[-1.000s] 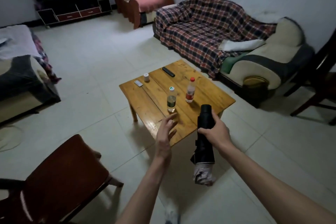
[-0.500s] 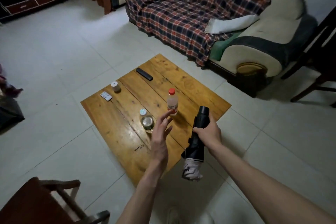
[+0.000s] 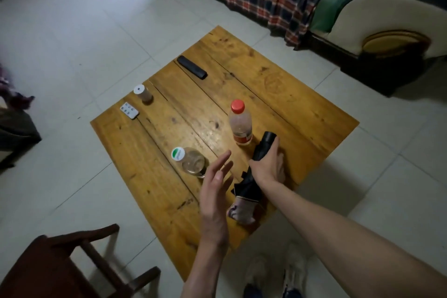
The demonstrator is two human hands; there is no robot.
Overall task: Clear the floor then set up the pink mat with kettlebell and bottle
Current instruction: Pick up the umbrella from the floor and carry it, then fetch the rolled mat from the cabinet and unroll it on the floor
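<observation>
Right hand grips a folded black umbrella and has brought it down over the near corner of the tabletop; a second ago it was held clear, short of the edge. Whether it rests on the wood, cannot tell. Left hand hovers open, fingers straight, now just beside the green-capped bottle. Red-capped bottle stands just beyond the umbrella's handle. Likely floor-clearing: umbrella being parked. Pink mat and kettlebell not in view.
</observation>
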